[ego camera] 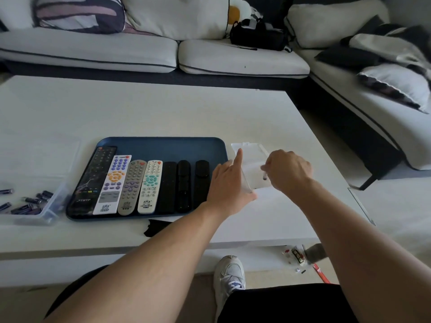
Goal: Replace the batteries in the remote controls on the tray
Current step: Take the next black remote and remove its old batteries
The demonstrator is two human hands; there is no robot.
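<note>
A blue tray (163, 142) on the white table holds several remotes side by side: a large black one (93, 180), a white one with purple keys (114, 183), a grey one (131, 187), a white one with teal keys (149, 186) and three slim black ones (183, 185). Right of the tray stands a clear plastic box (254, 157). My left hand (228, 185) grips its left wall, index finger stretched along the edge. Over the box, my right hand (288, 169) pinches a small dark-tipped battery (265, 176).
A clear bin (46, 214) with several dark batteries (35, 201) sits left of the tray. A black battery cover (155, 227) lies near the table's front edge. Sofas with cushions ring the far and right sides. My shoe (229, 273) and small litter (298, 255) are on the floor.
</note>
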